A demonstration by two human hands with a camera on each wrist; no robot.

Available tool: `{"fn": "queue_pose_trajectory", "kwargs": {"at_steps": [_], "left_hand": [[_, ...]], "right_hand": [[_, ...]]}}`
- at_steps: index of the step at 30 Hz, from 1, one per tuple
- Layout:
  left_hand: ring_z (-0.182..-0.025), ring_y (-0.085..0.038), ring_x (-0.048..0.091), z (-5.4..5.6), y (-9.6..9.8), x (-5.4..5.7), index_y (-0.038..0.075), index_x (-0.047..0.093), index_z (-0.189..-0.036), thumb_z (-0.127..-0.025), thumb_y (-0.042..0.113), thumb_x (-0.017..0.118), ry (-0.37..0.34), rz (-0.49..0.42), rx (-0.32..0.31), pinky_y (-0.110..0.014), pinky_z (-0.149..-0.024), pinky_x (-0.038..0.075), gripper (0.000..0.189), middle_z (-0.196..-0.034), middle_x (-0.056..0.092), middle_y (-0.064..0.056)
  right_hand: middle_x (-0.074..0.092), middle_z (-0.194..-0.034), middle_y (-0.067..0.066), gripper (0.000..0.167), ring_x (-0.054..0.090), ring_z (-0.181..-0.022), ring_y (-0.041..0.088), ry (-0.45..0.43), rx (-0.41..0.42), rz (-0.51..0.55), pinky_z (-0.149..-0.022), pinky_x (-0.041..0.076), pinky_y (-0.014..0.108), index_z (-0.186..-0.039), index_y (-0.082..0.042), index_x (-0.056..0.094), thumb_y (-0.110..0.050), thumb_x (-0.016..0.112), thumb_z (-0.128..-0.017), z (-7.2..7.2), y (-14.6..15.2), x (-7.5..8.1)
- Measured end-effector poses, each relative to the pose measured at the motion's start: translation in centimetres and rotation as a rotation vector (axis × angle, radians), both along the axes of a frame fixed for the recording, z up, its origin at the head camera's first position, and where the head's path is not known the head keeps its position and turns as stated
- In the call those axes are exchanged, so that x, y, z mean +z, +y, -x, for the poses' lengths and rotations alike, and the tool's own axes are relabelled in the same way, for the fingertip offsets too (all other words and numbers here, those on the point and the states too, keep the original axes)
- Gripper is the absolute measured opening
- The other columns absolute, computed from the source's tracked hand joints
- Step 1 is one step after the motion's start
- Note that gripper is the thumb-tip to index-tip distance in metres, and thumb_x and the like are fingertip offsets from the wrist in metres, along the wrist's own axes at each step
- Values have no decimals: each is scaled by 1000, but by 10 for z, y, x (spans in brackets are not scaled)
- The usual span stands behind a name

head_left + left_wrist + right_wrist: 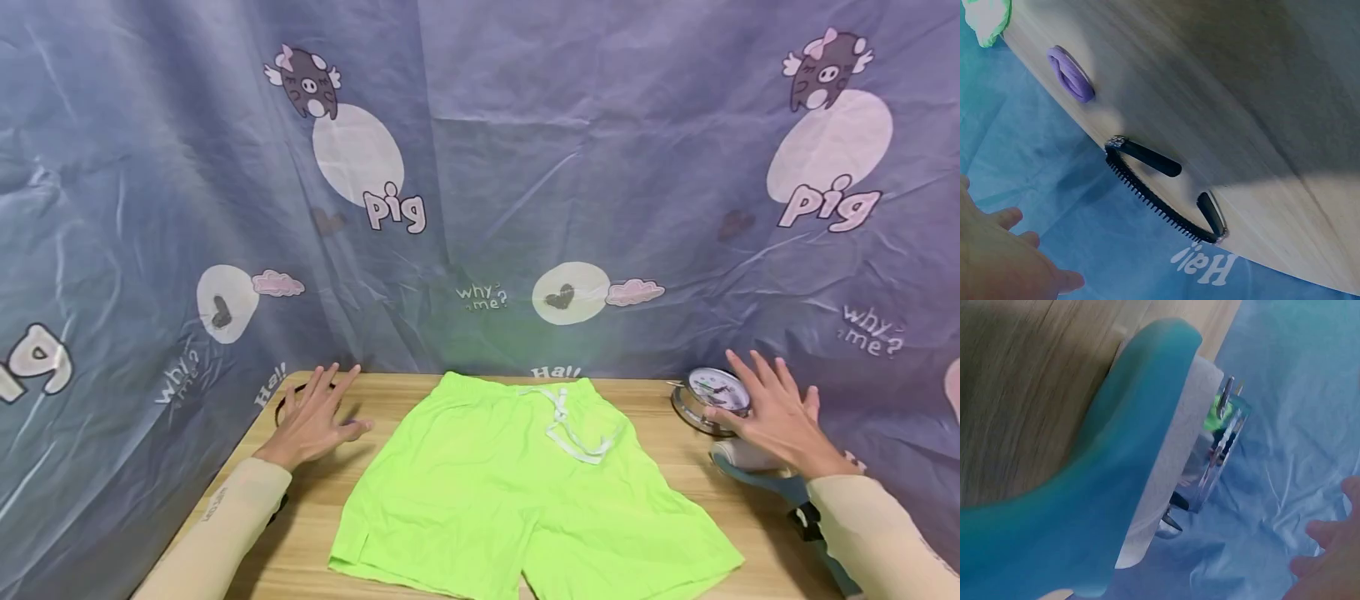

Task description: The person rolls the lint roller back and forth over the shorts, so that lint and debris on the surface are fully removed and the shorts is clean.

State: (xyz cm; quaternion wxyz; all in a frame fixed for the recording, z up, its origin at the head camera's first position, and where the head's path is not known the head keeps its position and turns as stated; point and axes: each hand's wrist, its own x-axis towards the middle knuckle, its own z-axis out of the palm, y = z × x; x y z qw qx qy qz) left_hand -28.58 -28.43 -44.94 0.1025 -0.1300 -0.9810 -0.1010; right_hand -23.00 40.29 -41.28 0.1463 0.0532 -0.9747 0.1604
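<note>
Neon green shorts [480, 492] lie spread flat on the wooden table [675, 471], waistband at the back, with a white drawstring [589, 457] on top. My left hand [313, 423] hovers left of them, fingers spread, holding nothing. Beneath and behind it is a black toothed headband [1150, 158]; a purple hair tie [1076, 82] lies near that. On the right my right hand [780, 417] is also spread and holds nothing. It partly covers a round silver-rimmed dial, perhaps a clock [712, 385], and a curved teal-handled thing [1132, 425] with a whitish pad [1169, 456].
A blue-grey cloth [487, 167] printed with pigs and words hangs behind the table and along both sides. The table's back edge meets it just beyond the shorts' waistband. Dark straps [807, 521] show at the wrists.
</note>
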Motion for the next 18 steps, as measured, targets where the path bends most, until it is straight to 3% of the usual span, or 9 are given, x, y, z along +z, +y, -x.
{"fn": "queue_pose_trajectory", "kwargs": {"at_steps": [11, 18], "left_hand": [[-153, -52, 19, 1, 7, 2, 22, 18, -163, -82, 68, 68, 22, -89, -19, -78, -115, 18, 105, -165, 26, -26], [-152, -51, 21, 4, 17, 2, 25, 9, -164, -83, 58, 75, -56, -230, -26, -78, -112, 26, 110, -166, 23, -24]], "right_hand": [[5, -167, 29, 103, -3, -154, 53, -17, -49, 31, -96, 4, 93, -164, -19, 3, -52, 68, -91, -17, 16, 0], [2, -166, 30, 106, 5, -150, 59, -46, -85, 58, -92, 11, 92, -164, -18, -3, -49, 67, -91, -33, 30, -6]]}}
